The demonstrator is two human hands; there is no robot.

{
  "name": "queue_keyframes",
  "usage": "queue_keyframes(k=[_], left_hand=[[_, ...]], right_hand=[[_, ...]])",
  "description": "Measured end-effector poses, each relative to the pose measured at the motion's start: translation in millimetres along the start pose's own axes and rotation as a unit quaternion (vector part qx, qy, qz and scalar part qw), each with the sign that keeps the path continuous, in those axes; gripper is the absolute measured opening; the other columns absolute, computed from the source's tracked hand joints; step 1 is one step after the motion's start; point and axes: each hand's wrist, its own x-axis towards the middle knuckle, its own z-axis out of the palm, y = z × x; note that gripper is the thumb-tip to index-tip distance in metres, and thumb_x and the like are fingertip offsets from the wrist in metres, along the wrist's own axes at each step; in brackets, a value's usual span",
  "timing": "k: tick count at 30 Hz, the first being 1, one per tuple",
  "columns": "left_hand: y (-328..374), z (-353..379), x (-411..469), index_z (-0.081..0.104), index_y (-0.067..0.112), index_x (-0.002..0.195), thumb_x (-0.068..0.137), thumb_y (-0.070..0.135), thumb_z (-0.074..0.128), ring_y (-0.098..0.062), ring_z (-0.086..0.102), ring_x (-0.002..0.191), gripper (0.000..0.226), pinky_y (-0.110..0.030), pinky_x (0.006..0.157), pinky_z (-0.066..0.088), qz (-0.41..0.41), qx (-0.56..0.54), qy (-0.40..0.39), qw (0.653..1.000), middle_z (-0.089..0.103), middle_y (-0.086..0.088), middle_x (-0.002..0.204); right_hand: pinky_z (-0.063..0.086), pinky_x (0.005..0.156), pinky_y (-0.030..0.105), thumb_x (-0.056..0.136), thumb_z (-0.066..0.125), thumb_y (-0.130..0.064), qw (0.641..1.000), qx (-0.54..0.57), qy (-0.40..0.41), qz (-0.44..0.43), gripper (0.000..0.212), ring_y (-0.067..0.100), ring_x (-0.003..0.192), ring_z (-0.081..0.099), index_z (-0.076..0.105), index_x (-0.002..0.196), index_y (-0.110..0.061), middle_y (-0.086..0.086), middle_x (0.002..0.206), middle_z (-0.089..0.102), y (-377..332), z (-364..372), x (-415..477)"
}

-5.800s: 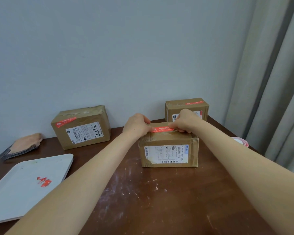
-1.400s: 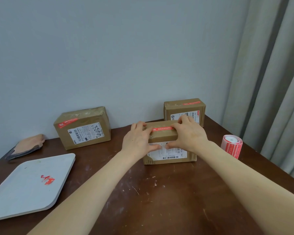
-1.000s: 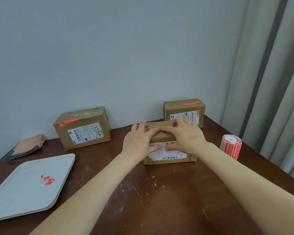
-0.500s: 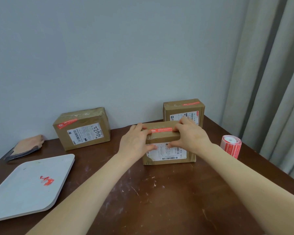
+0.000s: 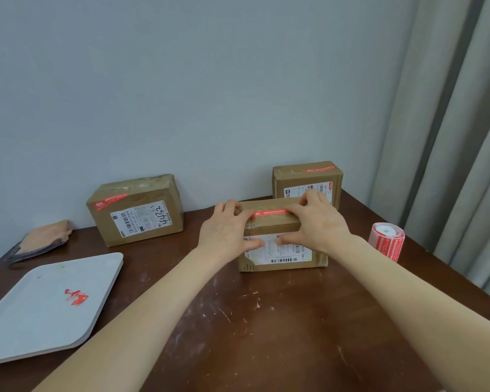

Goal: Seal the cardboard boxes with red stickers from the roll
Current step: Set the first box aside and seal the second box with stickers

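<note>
The cardboard box (image 5: 269,225), a squat brown rectangular carton with slightly crushed corners, stands on the surface toward its far edge, a little right of the middle, with its white printed shipping label facing the person. A long, narrow red sticker (image 5: 272,213) with white print lies along the front part of its top. The left hand (image 5: 227,233) grips the box's left end, fingers bent over the top edge at the sticker's left tip and thumb pressed flat on the label. The right hand (image 5: 317,224) grips the right end the same way, its fingers lying on the sticker's right part and its thumb on the label, nearly meeting the other thumb. Just behind, in the far right corner by the wall (image 5: 210,80), sits a second box (image 5: 300,179), also brown, with a red strip on its top. Near the right edge stands the roll (image 5: 386,241), a red cylinder on a white core with a loose end peeling away. A third box (image 5: 142,193), wider and wrapped in glossy clear tape, sits at the far edge left of the middle, a red sticker slanted across its front upper corner. At the near left corner lies a flat white tray (image 5: 26,329) with rounded corners, holding crumpled red scraps (image 5: 76,297). A beige pad (image 5: 44,234) with a dark knitted rim lies at the far left edge. The surface (image 5: 266,321) is dark brown wood, scuffed with pale scratches. Grey pleated curtains (image 5: 450,137) hang to the right.
</note>
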Motion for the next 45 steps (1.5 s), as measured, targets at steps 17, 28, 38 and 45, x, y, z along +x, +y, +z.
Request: queue_keyframes(k=[17, 28, 38, 45], left_hand=[[1, -1, -10, 0.036, 0.030, 0.140, 0.081, 0.057, 0.057, -0.014, 0.035, 0.126, 0.067, -0.027, 0.079, 0.049, 0.012, -0.027, 0.042, 0.999, 0.036, 0.006, 0.141], [2, -1, -8, 0.045, 0.032, 0.135, 0.083, 0.053, 0.058, -0.013, 0.035, 0.127, 0.057, -0.028, 0.080, 0.047, 0.008, -0.028, 0.024, 0.999, 0.036, 0.007, 0.141], [2, -2, -6, 0.043, 0.026, 0.137, 0.080, 0.053, 0.062, -0.012, 0.036, 0.126, 0.065, -0.027, 0.081, 0.047, 0.002, -0.032, 0.030, 0.999, 0.037, 0.007, 0.140], [1, -2, -1, 0.033, 0.029, 0.141, 0.076, 0.059, 0.063, -0.016, 0.035, 0.126, 0.078, -0.030, 0.082, 0.048, -0.002, -0.027, 0.014, 1.000, 0.034, 0.003, 0.141]], right_hand=[[0.046, 0.090, 0.030, 0.076, 0.071, -0.054, 0.998, 0.046, 0.023, -0.019, 0.068, 0.015, 0.115, 0.041, 0.050, 0.133, -0.023, -0.002, 0.121, 0.041, 5, -1, -6], [0.046, 0.093, 0.032, 0.077, 0.070, -0.054, 0.999, 0.038, 0.007, -0.022, 0.062, 0.015, 0.115, 0.041, 0.057, 0.128, -0.022, -0.002, 0.120, 0.043, 3, -2, -4], [0.045, 0.090, 0.031, 0.074, 0.073, -0.052, 0.999, 0.050, 0.005, -0.008, 0.070, 0.015, 0.114, 0.042, 0.048, 0.134, -0.023, -0.002, 0.119, 0.042, 5, -1, -1], [0.040, 0.093, 0.030, 0.071, 0.064, -0.068, 1.000, -0.004, 0.000, -0.014, 0.078, 0.018, 0.113, 0.041, 0.048, 0.134, -0.026, 0.002, 0.119, 0.041, 1, -2, 0]])
